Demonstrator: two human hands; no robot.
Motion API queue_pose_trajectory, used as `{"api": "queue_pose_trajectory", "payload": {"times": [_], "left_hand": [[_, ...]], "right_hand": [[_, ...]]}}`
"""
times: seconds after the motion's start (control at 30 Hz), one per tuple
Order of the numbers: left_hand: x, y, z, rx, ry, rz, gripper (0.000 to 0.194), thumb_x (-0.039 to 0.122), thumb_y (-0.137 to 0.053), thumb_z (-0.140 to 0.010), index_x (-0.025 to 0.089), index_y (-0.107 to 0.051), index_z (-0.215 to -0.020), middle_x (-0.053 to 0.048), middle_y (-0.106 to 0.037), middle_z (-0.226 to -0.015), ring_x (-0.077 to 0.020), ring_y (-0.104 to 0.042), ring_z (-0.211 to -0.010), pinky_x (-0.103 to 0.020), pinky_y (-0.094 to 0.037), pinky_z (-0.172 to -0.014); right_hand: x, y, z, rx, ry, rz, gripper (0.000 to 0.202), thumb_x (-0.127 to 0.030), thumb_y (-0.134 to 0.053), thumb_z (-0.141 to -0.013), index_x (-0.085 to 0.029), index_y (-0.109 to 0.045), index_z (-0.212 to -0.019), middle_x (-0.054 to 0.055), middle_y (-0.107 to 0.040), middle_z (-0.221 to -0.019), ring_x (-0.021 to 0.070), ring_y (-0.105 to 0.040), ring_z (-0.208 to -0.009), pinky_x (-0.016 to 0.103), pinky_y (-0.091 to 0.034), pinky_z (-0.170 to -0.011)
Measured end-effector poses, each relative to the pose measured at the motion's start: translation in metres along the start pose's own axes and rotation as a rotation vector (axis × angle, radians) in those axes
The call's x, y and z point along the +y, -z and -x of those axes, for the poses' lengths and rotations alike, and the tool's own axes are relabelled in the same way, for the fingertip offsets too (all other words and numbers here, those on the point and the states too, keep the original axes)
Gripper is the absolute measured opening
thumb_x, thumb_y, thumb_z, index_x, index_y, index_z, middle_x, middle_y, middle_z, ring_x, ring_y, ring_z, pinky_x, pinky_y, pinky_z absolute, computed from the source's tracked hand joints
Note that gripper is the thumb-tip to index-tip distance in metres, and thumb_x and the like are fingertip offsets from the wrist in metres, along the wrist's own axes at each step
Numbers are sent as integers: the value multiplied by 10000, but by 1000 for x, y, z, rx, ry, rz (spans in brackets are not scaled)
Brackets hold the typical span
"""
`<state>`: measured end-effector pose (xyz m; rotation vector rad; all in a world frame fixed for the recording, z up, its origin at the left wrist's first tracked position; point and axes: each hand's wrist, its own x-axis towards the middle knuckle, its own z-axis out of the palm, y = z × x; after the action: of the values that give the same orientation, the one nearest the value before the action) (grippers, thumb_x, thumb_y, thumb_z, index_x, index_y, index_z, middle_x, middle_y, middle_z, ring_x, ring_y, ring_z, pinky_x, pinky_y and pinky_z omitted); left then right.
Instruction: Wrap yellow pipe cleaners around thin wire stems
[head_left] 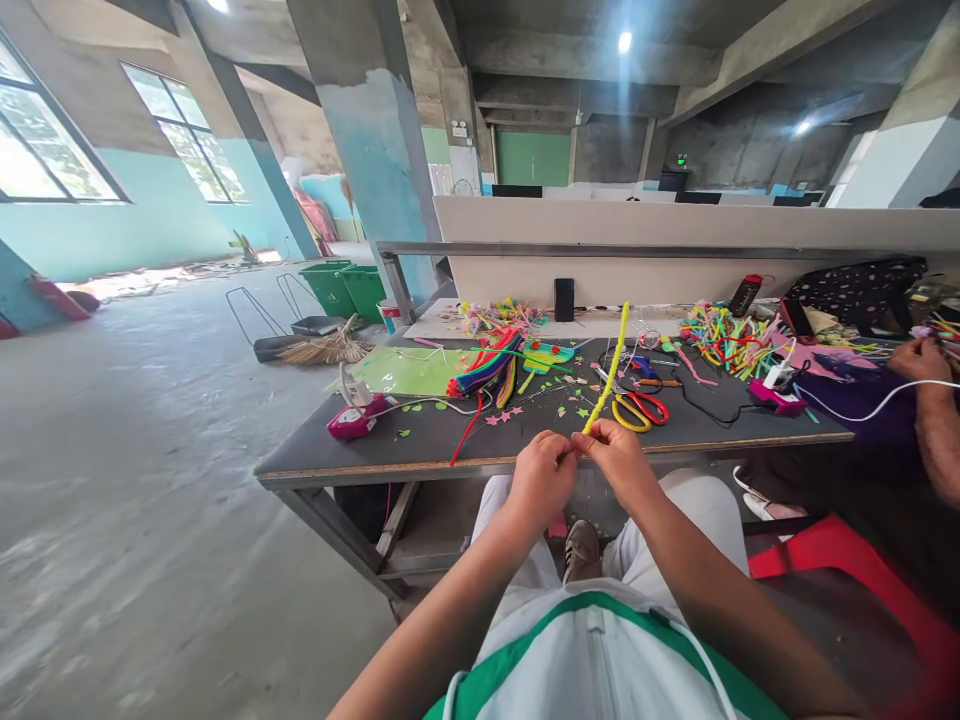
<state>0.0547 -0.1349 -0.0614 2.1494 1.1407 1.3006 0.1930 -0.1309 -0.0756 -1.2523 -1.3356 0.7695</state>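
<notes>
Both hands pinch the lower end of a yellow pipe cleaner (609,372) above the tabletop (450,435) edge: left hand (541,478) and right hand (619,458) closed on it. Its long free end could sway into the scissors (637,408) or snag nearby wires.

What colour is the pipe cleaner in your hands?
Yellow pipe cleaner, clearest in the head view.

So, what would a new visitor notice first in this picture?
First, the two hands, left hand and right hand, pinching the lower end of a yellow pipe cleaner that rises over the dark table. Behind it lie a bundle of coloured pipe cleaners and scissors.
</notes>
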Motion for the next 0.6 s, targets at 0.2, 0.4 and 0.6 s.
{"api": "queue_pose_trajectory", "payload": {"times": [0.2,0.4,0.6], "left_hand": [[-8,8,-2,-114,52,70,229,180,-551,-771,153,-502,-550,7,-476,-600,-108,-436,-610,-234,-304,-592],[-17,22,-1,-263,333,426,221,307,-593,-751,142,-545,-612,43,-422,-544,-76,-354,-520,-211,-259,-502],[-24,22,3,-346,466,625,264,395,-629,-728,143,-561,-684,57,-398,-513,-58,-300,-461,-202,-218,-447]], "right_hand": [[-12,3,-5,-87,8,118,239,-348,-664,-713,-185,-550,-582,-36,-455,-547,123,-370,-558,262,-267,-527],[-11,3,-16,-373,-23,-94,186,-342,-662,-746,-173,-617,-683,-21,-528,-636,124,-429,-618,258,-321,-592],[5,4,-23,-479,34,-231,185,-344,-693,-748,-169,-643,-715,0,-558,-678,134,-456,-666,265,-345,-634]]}}
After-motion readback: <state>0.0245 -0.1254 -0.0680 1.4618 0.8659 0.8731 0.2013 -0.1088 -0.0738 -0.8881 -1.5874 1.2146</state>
